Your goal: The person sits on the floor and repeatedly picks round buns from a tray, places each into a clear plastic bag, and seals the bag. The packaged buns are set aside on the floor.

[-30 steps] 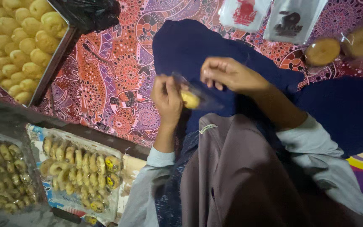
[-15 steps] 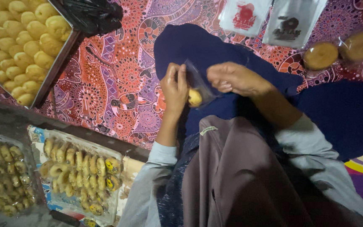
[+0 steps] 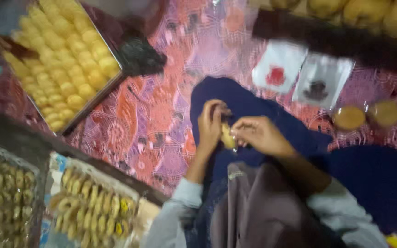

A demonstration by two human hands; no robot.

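Patterned pink and red cloth covers the floor, and the whole view is blurred; at far left a clear pack holds rows of brownish pastries, its right edge close to a second pack with rows of yellow and brown ones; both lie below a dark ledge that runs across the lower left. Above the ledge a metal tray stands at a slant, filled to its rim with rows of yellow cakes; a black bag lies just beside the tray's right corner. Bare cloth lies open between the tray's rim and the dark blue fabric in the middle. Over that fabric the left hand and the right hand meet; the fingers of both are curled together, pinching a small yellow cake between them; whether a wrapper is round it cannot be told. To the right two white sachets lie side by side on the cloth; below them two round cakes in clear wrap sit just beside each other, near the fabric's edge; along the top right edge more large yellow rounds show, cut off by the frame.
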